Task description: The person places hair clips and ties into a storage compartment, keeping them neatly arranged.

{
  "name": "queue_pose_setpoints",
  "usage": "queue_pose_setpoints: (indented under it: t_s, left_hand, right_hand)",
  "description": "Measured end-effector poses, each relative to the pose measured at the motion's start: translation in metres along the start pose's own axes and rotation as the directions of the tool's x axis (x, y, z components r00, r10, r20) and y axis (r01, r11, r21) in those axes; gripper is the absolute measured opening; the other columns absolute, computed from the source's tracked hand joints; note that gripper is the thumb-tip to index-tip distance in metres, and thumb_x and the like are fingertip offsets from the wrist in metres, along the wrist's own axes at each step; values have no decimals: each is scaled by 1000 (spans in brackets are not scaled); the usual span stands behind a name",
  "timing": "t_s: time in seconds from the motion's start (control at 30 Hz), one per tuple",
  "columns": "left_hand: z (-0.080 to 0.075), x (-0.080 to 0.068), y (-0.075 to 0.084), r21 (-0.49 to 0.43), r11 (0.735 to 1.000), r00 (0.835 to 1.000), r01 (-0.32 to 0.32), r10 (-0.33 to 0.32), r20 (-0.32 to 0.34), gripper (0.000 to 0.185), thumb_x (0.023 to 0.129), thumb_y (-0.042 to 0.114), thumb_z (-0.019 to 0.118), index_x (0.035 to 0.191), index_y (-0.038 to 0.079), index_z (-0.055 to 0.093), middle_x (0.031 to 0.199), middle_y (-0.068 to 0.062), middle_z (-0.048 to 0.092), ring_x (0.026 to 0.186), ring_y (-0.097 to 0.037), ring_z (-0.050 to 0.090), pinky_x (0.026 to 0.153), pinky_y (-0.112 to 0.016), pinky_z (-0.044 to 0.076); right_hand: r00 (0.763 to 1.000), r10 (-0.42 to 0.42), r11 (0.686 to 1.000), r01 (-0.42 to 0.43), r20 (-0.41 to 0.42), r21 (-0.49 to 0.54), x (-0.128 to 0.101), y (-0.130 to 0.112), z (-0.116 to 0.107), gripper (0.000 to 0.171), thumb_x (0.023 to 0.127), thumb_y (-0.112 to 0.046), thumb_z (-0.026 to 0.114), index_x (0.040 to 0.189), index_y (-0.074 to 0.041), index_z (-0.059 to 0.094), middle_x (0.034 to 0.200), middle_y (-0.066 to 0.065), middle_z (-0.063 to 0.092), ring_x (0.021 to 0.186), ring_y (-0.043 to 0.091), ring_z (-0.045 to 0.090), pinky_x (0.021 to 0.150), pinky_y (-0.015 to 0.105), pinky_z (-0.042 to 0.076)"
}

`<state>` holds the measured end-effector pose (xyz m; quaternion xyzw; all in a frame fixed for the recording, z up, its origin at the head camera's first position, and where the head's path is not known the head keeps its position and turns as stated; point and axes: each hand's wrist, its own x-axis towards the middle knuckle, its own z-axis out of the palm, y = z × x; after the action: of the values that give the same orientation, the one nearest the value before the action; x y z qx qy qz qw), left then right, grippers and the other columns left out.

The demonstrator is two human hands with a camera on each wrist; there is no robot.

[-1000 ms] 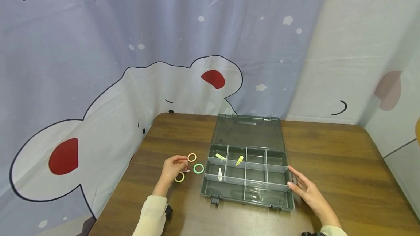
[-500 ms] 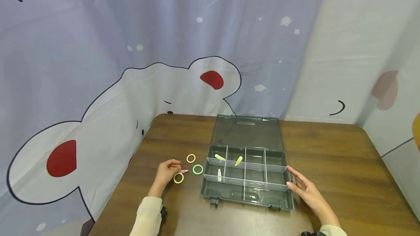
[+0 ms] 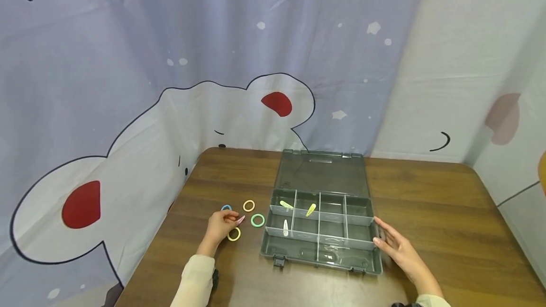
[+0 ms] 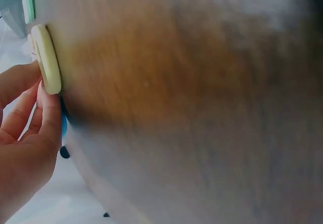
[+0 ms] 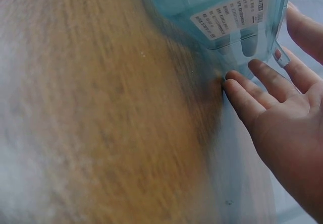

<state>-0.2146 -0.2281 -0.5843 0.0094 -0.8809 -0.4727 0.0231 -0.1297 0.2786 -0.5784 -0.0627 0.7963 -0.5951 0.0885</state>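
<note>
**Pink hair clip in left hand beside the open organizer box**

Object: small pink hair clip (image 3: 241, 220), at the left fingertips, on or just above the wooden table (image 3: 426, 203), left of the organizer box (image 3: 321, 231). Judged very light, thin, stiff and smooth, so apt to slip; best taken by a pinch across its flat faces near the middle. Neighbouring rings (yellow ring (image 3: 233, 234), green ring (image 3: 258, 220), orange ring (image 3: 249, 205), blue ring (image 3: 226, 208)) look soft and light.

Left hand (image 3: 219, 225): fingers curled together, tips closed on the pink clip in the head view; the yellow ring lies just beside them. In the wrist view the fingertips (image 4: 48, 108) touch the yellow ring's edge.

Right hand (image 3: 398, 250): fingers straight and slightly spread, fingertips (image 5: 237, 90) resting against the box's right wall; nothing held.

Box: lid laid open flat; three pale clips lie in the left compartments.
</note>
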Motion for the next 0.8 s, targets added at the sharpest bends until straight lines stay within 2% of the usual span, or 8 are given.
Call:
queue_pose_setpoints:
  t_s: [0.03, 0.13, 0.23, 0.27, 0.57, 0.8]
  left_hand:
    - [1, 1, 1, 11, 1000, 1000, 0, 0, 0, 17, 73, -12, 72, 89, -10, 68, 71, -12, 67, 64, -16, 62, 55, -20, 52]
    - [3, 3, 3, 50, 999, 1000, 4, -4, -2, 14, 73, -10, 72, 87, -8, 70, 70, -9, 67, 63, -15, 62, 54, -21, 52]
    - [6, 5, 5, 68, 998, 1000, -5, 5, 1, 11, 73, -11, 69, 84, -7, 70, 67, -8, 66, 60, -12, 60, 52, -20, 51]
    - [7, 5, 6, 71, 997, 1000, -9, 9, 3, 10, 73, -11, 69, 82, -7, 70, 66, -7, 66, 59, -11, 59, 51, -20, 50]
    - [11, 7, 11, 74, 997, 1000, 4, -6, 26, 5, 74, -10, 70, 76, -6, 67, 62, -6, 63, 53, -8, 54, 47, -21, 47]
    - [11, 7, 13, 127, 991, 1000, -31, 30, 8, 8, 77, -4, 73, 74, 0, 67, 64, -2, 62, 57, -9, 54, 50, -22, 47]
  right_hand:
    - [1000, 5, 1000, -5, 1, -2, 0, 0, 0, 62, 98, -17, 56, 152, -10, 25, 156, 24, 14, 139, 49, 13, 105, 16, 29]
    - [1000, 16, 1000, -16, 1, -5, 0, -2, -1, 62, 98, -18, 56, 152, -11, 25, 156, 23, 14, 139, 48, 13, 105, 16, 29]
    - [1000, 10, 1000, -10, -2, -1, -1, -2, -1, 62, 98, -18, 56, 152, -10, 26, 156, 24, 15, 139, 48, 13, 99, 8, 28]
    - [1000, 8, 1000, -8, -4, 2, -1, -2, -1, 62, 98, -18, 56, 152, -10, 26, 156, 24, 15, 139, 48, 13, 93, 3, 26]
    - [1000, -8, 1000, 8, -12, 8, -2, 0, 0, 61, 98, -17, 56, 152, -10, 27, 156, 25, 16, 138, 49, 14, 94, 2, 25]
    - [1000, 4, 1000, -4, -9, 2, -1, -1, 0, 62, 98, -18, 56, 152, -10, 27, 156, 24, 15, 139, 47, 13, 95, 3, 25]
